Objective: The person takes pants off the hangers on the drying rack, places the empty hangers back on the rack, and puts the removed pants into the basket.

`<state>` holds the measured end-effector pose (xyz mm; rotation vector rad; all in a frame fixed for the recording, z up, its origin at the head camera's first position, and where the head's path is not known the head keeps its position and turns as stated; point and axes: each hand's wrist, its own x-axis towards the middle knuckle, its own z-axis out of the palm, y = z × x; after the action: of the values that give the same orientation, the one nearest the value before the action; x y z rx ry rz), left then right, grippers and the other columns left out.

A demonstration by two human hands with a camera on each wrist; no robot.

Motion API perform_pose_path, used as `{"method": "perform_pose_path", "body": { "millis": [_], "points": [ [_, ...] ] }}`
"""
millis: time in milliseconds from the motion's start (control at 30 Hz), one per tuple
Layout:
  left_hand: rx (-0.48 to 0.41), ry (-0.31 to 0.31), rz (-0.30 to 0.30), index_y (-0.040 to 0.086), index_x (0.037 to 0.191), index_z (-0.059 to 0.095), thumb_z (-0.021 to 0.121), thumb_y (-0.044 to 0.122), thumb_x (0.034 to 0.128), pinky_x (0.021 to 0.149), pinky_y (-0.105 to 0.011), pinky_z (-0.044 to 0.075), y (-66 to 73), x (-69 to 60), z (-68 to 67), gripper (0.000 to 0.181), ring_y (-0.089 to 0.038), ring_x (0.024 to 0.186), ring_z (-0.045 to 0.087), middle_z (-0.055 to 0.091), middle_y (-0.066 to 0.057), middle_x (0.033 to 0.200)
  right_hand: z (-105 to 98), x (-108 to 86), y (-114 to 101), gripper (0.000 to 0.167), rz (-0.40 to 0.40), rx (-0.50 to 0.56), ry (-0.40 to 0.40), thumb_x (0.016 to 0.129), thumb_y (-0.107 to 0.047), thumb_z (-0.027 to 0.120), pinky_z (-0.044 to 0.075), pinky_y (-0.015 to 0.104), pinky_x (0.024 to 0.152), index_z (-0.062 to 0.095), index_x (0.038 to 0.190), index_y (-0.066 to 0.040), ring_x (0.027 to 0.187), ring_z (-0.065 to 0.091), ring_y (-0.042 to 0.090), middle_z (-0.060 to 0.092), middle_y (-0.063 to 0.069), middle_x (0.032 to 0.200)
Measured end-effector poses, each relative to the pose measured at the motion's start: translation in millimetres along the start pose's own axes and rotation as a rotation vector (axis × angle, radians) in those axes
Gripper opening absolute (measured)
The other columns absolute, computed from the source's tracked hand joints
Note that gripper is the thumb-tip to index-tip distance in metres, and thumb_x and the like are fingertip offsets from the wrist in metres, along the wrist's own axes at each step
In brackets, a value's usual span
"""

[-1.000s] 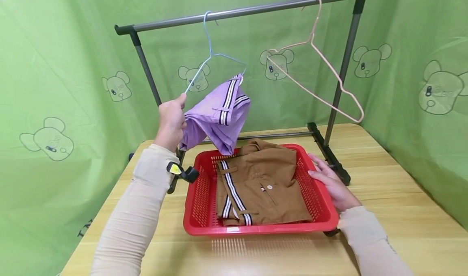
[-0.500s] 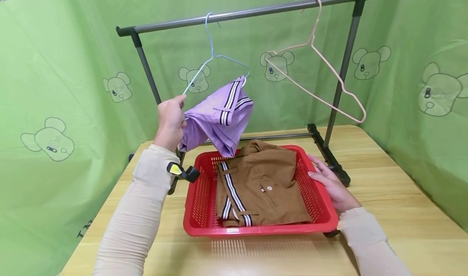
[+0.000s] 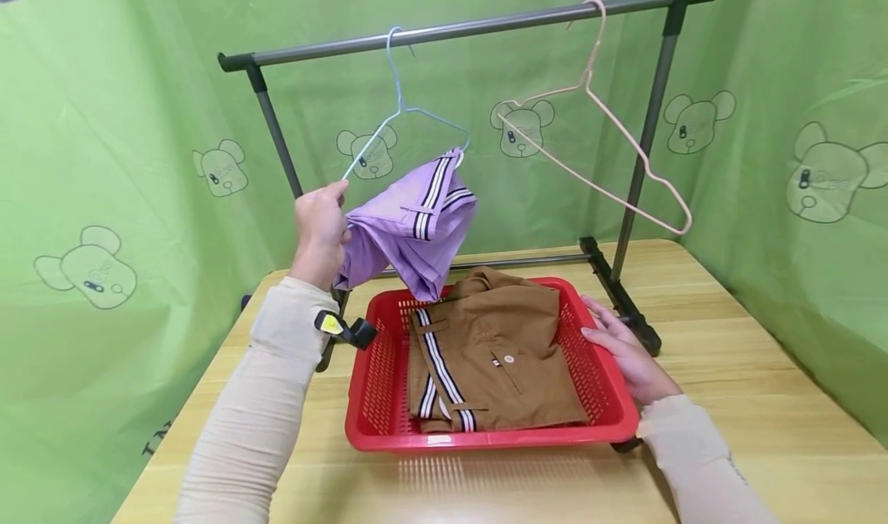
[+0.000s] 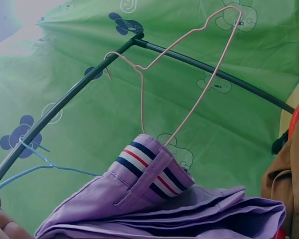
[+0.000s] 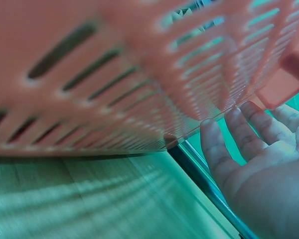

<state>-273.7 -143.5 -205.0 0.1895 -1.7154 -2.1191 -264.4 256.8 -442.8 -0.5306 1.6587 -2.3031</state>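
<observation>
My left hand [image 3: 321, 227] grips the lower left end of a blue wire hanger [image 3: 400, 108], which is hooked on the rack's bar. Purple pants [image 3: 409, 208] with a striped waistband droop from that hanger, tilted, the waistband near its right end; cloth also meets my left hand. Whether my fingers pinch the fabric is hidden. My right hand [image 3: 627, 352] holds the right rim of a red perforated basket [image 3: 486, 440], its thumb over the rim. In the right wrist view, the fingers [image 5: 249, 132] lie against the outside. Brown pants [image 3: 486, 354] with a striped waistband lie folded inside.
A pink wire hanger [image 3: 590, 85] hangs bare on the metal rack [image 3: 486, 25], right of the blue one. The rack's black right foot [image 3: 627, 308] stands behind the basket on the wooden table [image 3: 742, 339]. Green printed fabric [image 3: 104, 162] surrounds the table.
</observation>
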Motion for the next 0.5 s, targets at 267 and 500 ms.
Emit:
{"method": "perform_pose_path", "body": {
  "millis": [267, 500],
  "points": [
    [-0.021, -0.02, 0.035, 0.008, 0.074, 0.055, 0.057, 0.014, 0.0973, 0.036, -0.017, 0.026, -1.4, 0.2, -1.2, 0.024, -0.005, 0.04, 0.029, 0.039, 0.004, 0.064, -1.0, 0.7, 1.7, 0.061, -0.009, 0.004, -0.013, 0.103, -0.01, 0.045, 0.051, 0.039, 0.091, 0.015, 0.155, -0.023, 0.119, 0.055, 0.017, 0.035, 0.0, 0.148],
    [-0.02, -0.023, 0.061, 0.009, 0.069, 0.053, 0.056, 0.014, 0.0972, 0.036, -0.018, 0.026, 0.7, -2.3, -0.1, 0.029, -0.005, 0.04, 0.03, 0.038, 0.004, 0.061, -1.3, 0.6, 1.2, 0.063, 0.001, 0.0, 0.002, 0.103, -0.012, 0.045, 0.051, 0.039, 0.091, 0.012, 0.156, -0.023, 0.12, 0.055, 0.016, 0.033, 0.0, 0.148]
  ]
}}
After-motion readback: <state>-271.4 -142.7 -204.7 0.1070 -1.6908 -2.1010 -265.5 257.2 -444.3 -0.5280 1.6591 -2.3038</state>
